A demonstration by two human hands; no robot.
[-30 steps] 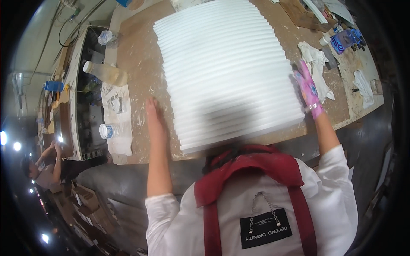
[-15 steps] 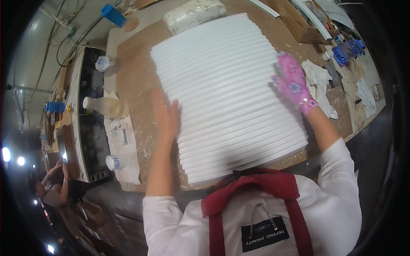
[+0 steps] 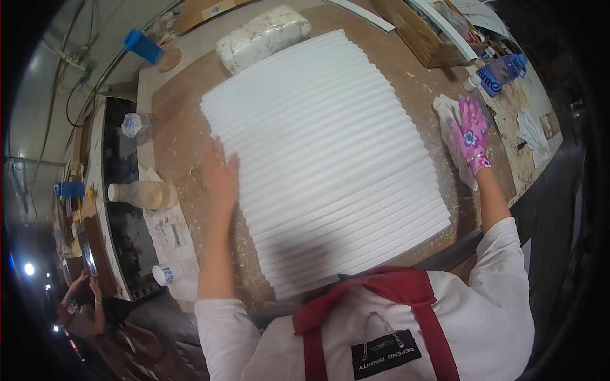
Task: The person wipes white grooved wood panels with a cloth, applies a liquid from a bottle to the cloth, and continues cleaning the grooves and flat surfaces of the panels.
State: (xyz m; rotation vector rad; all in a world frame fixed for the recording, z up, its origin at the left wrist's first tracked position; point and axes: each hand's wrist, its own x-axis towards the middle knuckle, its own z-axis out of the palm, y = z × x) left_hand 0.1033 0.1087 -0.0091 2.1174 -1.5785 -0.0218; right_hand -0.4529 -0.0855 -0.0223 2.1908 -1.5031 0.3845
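Many long white strips lie side by side as one ribbed panel (image 3: 330, 146) on the brown work board. My bare left hand (image 3: 221, 174) is at the panel's left edge, fingers stretched and thumb apart, holding nothing. I cannot tell whether its fingertips touch the strips. To the right of the panel, my right hand (image 3: 471, 133) wears a pink flowered glove. It lies open over a white cloth (image 3: 448, 120), fingers extended, covering part of it.
Beyond the panel sits a plastic-wrapped white block (image 3: 264, 39). A cardboard box (image 3: 416, 38) with white strips stands far right, near a blue-labelled bottle (image 3: 499, 75). On the left are a bottle of yellowish liquid (image 3: 145, 195) and a blue-topped container (image 3: 143, 46). Another person (image 3: 86, 311) works far left.
My right hand has moved off the panel's right edge, out to the right onto the white cloth. My left hand stays along the left edge. The whole view has shifted slightly.
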